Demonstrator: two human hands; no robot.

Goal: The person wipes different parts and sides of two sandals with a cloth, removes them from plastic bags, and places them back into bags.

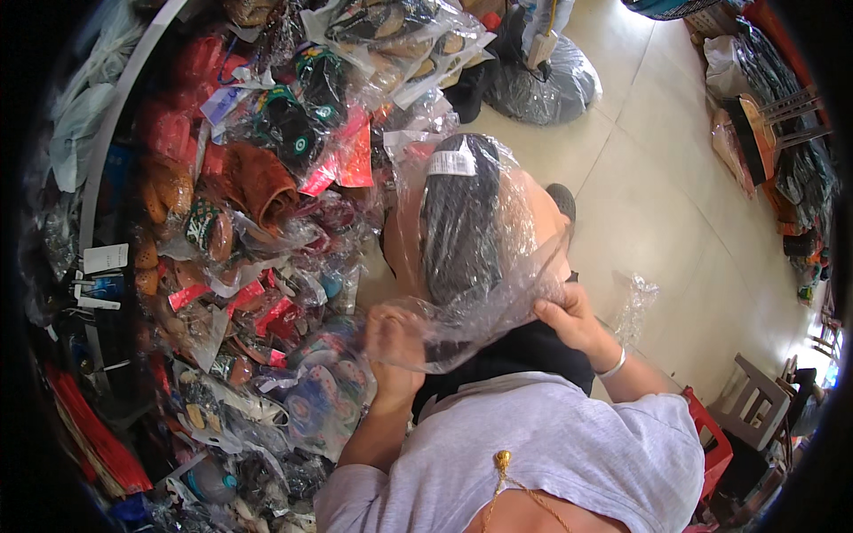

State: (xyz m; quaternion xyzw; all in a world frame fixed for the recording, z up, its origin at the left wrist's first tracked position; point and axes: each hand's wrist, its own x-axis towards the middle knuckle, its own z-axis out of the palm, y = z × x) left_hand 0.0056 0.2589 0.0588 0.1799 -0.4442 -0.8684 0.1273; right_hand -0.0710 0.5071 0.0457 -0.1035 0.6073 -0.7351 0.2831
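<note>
A clear plastic bag (526, 273) lies across the person's bare knees, with dark footwear (463, 226) inside it. A white label (451, 163) with a printed code sits at the far end of the footwear. My right hand (574, 318) pinches the bag's near right edge between thumb and fingers. At the near left, my left hand (398, 343) holds the bag's loose mouth; its fingers are blurred and partly behind the film. The slack film stretches between both hands above the black shorts (510, 353).
Bagged shoes and slippers (266, 233) are heaped along the left, against a metal rail (100, 153). A dark plastic bag (543, 80) stands on the tiled floor (666, 200) ahead. Crumpled clear film (638, 303) lies right. A red plastic stool (710, 440) is close behind at right, beside a grey chair (753, 403).
</note>
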